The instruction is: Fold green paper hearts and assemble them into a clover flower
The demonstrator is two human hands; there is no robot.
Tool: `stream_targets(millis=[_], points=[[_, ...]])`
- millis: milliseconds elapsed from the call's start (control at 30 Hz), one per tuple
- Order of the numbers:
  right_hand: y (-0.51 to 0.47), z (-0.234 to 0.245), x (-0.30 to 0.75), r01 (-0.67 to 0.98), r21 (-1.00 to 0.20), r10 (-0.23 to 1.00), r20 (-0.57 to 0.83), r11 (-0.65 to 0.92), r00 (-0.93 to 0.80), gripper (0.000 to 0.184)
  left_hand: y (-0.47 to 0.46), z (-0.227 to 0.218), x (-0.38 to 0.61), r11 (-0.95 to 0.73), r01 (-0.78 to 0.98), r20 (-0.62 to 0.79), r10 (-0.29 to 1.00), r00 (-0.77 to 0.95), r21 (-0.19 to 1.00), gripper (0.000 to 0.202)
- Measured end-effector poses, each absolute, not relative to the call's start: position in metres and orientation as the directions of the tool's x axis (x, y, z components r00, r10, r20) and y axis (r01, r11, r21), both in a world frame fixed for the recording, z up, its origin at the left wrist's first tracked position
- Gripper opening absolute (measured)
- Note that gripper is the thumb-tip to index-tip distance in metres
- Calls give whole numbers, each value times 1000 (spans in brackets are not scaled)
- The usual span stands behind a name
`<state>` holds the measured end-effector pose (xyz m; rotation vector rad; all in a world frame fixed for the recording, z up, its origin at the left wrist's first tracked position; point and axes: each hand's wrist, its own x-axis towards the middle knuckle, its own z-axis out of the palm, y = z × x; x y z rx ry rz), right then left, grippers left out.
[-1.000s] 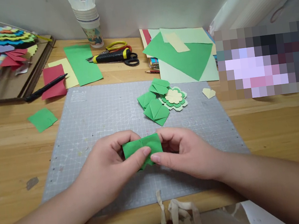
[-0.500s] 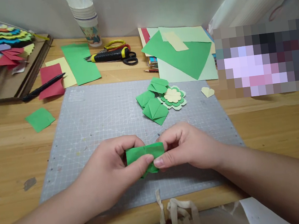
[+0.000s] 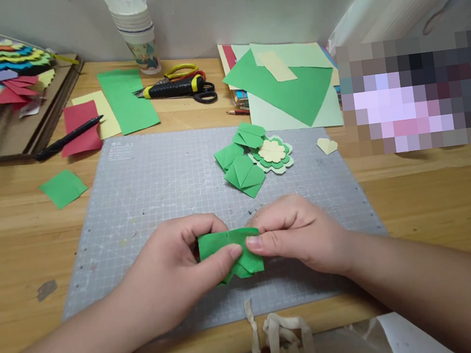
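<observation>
A folded piece of green paper point(image 3: 222, 241) is held between both hands, just above the grey cutting mat point(image 3: 142, 256). My left hand point(image 3: 182, 269) is closed on its left side, thumb lying across the front and fingers behind. My right hand point(image 3: 297, 237) pinches the right edge, with the thumb on the front near the upper corner; its fingertips are hidden behind the paper. Farther up the mat lie several folded green paper pieces point(image 3: 244, 175), beside a layered paper flower point(image 3: 272, 151) in cream and green.
Scissors point(image 3: 206, 93) and a black-yellow cutter point(image 3: 173, 87) lie at the back near paper cups point(image 3: 142, 47). Paper sheets point(image 3: 293, 89) are stacked back right. A black pen point(image 3: 67, 137) rests on red paper at left. A small cream heart point(image 3: 327, 145) sits right of the mat.
My right thumb has shifted slightly up and right along the green paper. More of the paper's lower right part now shows. My left hand has hardly moved.
</observation>
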<state>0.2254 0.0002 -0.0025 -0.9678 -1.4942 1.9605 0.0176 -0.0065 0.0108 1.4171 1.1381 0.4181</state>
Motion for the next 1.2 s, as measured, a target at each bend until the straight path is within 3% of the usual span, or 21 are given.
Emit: stream_targets(millis=[167, 333, 567, 1000, 1200], points=[[0, -4, 226, 42, -986, 776, -153, -161, -612, 47, -6, 11, 19, 226, 332, -373, 786, 492, 916, 24], [0, -3, 224, 30, -958, 754, -244, -286, -610, 57, -4, 12, 20, 282, 256, -371, 819, 439, 925, 23], [0, -1, 217, 50, -874, 692, -417, -484, -589, 48, 2, 9, 17, 409, 97, -415, 837, 357, 907, 23], [-6, 4, 214, 42, -883, 753, -423, -468, -505, 38, 0, 7, 20, 475, 89, -472, 799, 373, 875, 28], [-1, -2, 215, 41, -841, 679, -464, -540, -569, 35, 1, 9, 19, 440, 104, -446, 818, 363, 892, 26]])
